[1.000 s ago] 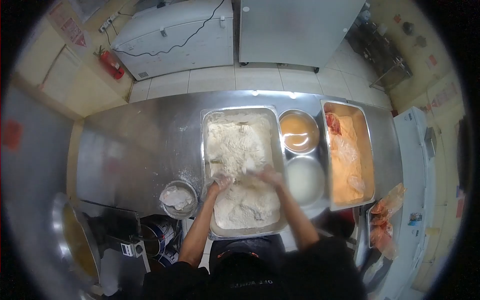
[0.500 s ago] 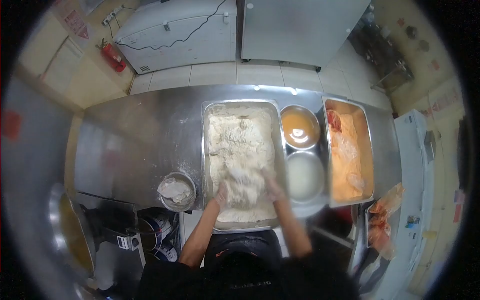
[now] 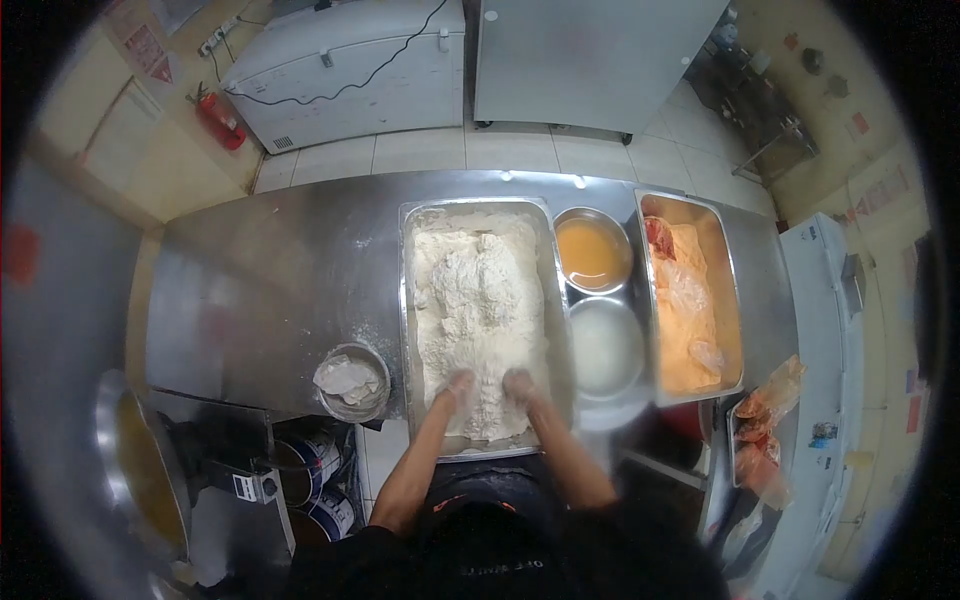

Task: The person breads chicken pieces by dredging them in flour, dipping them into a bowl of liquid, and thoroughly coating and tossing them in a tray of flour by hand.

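A deep steel tray (image 3: pixel 404 310) lies lengthwise before me, holding a thick bed of white flour (image 3: pixel 482 280). Lumps under a heavy coat of flour form a ridge down its middle; what they are cannot be made out. My left hand (image 3: pixel 457 388) and my right hand (image 3: pixel 519 386) are both in the near half of the tray, on either side of this ridge. Flour dusts both hands, and their fingers are sunk in it and blurred, so their closure is hidden.
Right of the tray stand a bowl of orange liquid (image 3: pixel 592 246), a bowl of whitish liquid (image 3: pixel 606 350) and a steel pan (image 3: pixel 742 330) of orange mixture with plastic bags. Left is a sieve-like bowl (image 3: pixel 372 408) with flour. A plastic-wrapped red package (image 3: pixel 765 430) lies lower right.
Both hands have moved inward, closer together, from near the tray's sides. The flour between them has been heaped into a more defined central ridge. The view has shifted slightly.
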A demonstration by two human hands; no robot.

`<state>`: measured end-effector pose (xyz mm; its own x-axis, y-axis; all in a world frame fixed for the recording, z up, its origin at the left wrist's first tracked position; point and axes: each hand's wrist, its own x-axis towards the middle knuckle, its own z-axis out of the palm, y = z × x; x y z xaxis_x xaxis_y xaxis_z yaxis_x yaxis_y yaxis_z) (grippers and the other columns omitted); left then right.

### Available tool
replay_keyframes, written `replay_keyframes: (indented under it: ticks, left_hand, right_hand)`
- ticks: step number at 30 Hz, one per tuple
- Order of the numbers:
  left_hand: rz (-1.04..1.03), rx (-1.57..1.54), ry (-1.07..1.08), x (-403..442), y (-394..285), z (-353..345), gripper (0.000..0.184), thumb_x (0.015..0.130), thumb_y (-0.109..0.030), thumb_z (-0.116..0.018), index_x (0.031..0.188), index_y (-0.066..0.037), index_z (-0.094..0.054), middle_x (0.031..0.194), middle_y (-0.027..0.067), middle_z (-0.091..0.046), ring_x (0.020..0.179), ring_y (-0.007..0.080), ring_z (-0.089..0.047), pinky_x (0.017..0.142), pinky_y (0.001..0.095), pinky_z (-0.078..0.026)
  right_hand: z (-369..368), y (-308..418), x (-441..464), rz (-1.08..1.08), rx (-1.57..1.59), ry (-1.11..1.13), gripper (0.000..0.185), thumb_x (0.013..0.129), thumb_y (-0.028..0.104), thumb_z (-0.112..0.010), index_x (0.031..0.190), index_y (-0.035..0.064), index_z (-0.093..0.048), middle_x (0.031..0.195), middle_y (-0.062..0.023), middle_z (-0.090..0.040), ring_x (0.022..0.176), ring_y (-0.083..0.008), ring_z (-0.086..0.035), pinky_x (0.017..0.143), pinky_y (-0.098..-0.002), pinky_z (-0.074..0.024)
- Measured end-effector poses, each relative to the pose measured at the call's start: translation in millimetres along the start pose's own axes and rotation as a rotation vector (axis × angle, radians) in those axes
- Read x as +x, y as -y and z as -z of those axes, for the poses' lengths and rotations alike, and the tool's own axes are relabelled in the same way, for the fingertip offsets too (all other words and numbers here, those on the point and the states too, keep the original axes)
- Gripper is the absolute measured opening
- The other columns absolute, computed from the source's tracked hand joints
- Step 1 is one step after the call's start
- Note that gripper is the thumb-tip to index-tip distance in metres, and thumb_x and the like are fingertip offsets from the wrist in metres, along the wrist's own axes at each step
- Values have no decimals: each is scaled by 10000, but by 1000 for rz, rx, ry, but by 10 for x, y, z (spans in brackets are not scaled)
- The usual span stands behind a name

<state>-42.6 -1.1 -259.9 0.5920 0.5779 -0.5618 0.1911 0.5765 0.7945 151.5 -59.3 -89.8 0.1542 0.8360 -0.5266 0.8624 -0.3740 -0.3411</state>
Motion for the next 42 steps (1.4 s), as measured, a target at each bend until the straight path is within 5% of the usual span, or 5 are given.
replay_keyframes:
  ticks: [5,12,20,30,42]
  left_hand:
    - [239,288,48,-989,-1787,-240,505,748,-421,-506,1090,-49,-504,1103,56,-496,1023,206,-438,881,326,-325]
    - [113,583,-72,-207,-664,-426,473,822,-353,-393,1153,-19,-448,1140,161,-484,1103,237,-413,942,301,-281]
    - [-104,1788,-160,507,-2666,98,402,823,-311,-350,1074,-30,-491,1157,175,-456,1095,350,-392,906,490,-282]
    - [-15,279,-313,653,-2915,259,460,791,-368,-490,1098,-25,-493,1131,111,-495,1039,187,-456,899,310,-329]
    - [-208,1353,-166,1695,-3112,724,500,730,-392,-379,1016,-15,-543,1076,221,-499,1008,327,-487,865,397,-359]
  right_hand:
    - [602,-295,-102,-25,158,-115,346,807,320,-443,994,40,-522,898,-113,-544,787,-225,-502,711,-333,-407]
    - [-2,-90,243,55,-164,52,344,789,329,-450,940,34,-539,825,-117,-557,691,-241,-518,640,-349,-429]
    - [455,-531,1588,-11,-67,-891,434,750,415,-490,942,27,-527,742,-89,-555,628,-259,-533,605,-373,-447]
    - [1592,23,2469,295,45,-70,615,615,527,-567,960,18,-578,949,-168,-580,879,-261,-560,741,-345,-434]
    - [2233,675,2164,376,-302,52,681,555,666,-558,805,35,-626,937,-120,-581,867,-223,-534,721,-362,-430]
